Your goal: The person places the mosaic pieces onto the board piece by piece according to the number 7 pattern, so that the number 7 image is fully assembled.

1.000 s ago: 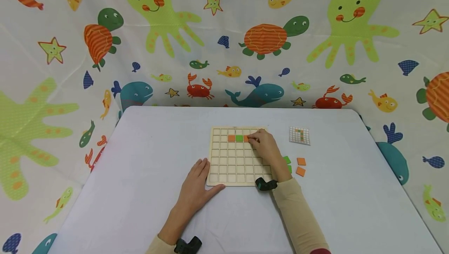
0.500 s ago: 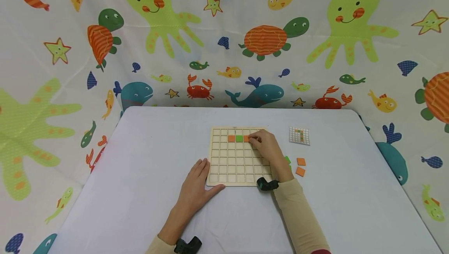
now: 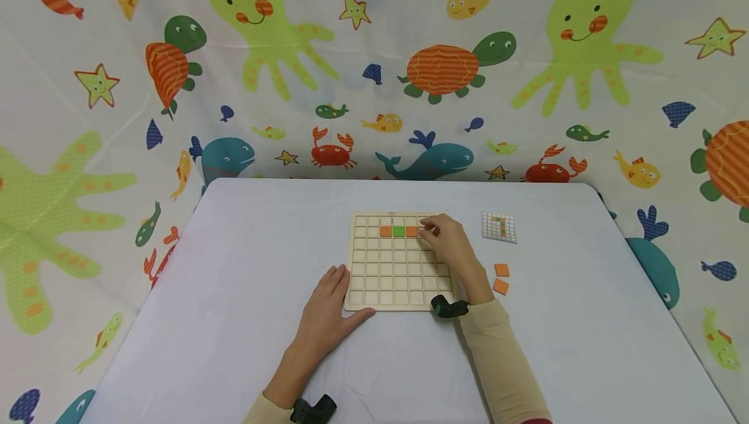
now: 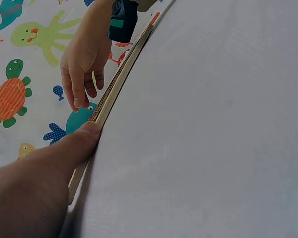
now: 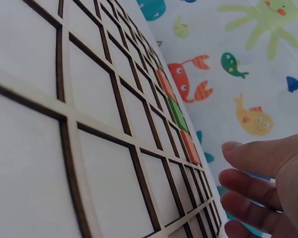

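The wooden grid board (image 3: 388, 270) lies flat, with a green tile (image 3: 399, 231) between two orange tiles (image 3: 385, 231) in one row near its far edge. My left hand (image 3: 328, 310) rests at the board's near left corner, fingers along the left edge and thumb (image 4: 89, 130) on the near edge. Just right of the right-hand orange tile (image 5: 190, 147), my right hand (image 3: 449, 242) hovers over the board, fingers bent loosely. No tile shows between those fingers in the right wrist view (image 5: 260, 186).
A small card with a coloured grid pattern (image 3: 499, 226) lies right of the board. Nearer, two loose orange tiles (image 3: 501, 270) lie beside my right forearm. A patterned cloth (image 3: 351, 99) hangs behind the white table (image 3: 263, 235).
My right hand has let go of the right-hand orange tile and moved slightly right, leaving it in its square. The forearm now hides the loose green tiles. My left hand has not moved.
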`<state>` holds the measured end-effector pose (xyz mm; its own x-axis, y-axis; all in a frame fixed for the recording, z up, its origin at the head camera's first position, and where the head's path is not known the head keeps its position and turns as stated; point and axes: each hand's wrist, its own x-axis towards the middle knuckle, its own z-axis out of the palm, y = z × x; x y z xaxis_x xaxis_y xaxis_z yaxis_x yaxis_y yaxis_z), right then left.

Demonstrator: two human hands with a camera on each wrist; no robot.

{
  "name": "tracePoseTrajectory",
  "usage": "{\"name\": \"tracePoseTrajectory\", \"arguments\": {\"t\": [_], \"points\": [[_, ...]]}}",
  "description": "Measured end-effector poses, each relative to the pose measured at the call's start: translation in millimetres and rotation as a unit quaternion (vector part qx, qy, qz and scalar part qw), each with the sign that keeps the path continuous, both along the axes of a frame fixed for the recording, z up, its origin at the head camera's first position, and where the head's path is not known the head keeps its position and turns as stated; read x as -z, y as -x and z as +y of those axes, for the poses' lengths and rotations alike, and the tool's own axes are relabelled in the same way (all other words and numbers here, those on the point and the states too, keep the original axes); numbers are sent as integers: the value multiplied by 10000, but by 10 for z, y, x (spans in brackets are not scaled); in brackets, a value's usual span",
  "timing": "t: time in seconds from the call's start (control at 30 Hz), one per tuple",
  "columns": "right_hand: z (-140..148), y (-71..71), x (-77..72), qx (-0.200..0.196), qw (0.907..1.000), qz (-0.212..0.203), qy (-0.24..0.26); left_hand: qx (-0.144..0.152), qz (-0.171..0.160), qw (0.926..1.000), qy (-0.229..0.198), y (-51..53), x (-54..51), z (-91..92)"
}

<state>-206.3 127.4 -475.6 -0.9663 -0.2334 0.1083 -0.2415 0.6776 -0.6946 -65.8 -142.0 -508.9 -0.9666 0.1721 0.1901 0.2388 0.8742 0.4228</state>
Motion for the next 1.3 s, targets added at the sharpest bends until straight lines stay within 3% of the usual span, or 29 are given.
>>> {"name": "tracePoseTrajectory", "arguments": {"t": [0.53,1.07,1.3], "points": [[61,-26,-49,12,10000,77,43,9,93,9999,-86,16,36,-1],[150,-131,-94,233,9992,-329,-24,-8,22,9999,-146,20,59,-16],[196,-165,-89,289,9990,-326,-125,4,23,9999,-130,31,69,-14]]}}
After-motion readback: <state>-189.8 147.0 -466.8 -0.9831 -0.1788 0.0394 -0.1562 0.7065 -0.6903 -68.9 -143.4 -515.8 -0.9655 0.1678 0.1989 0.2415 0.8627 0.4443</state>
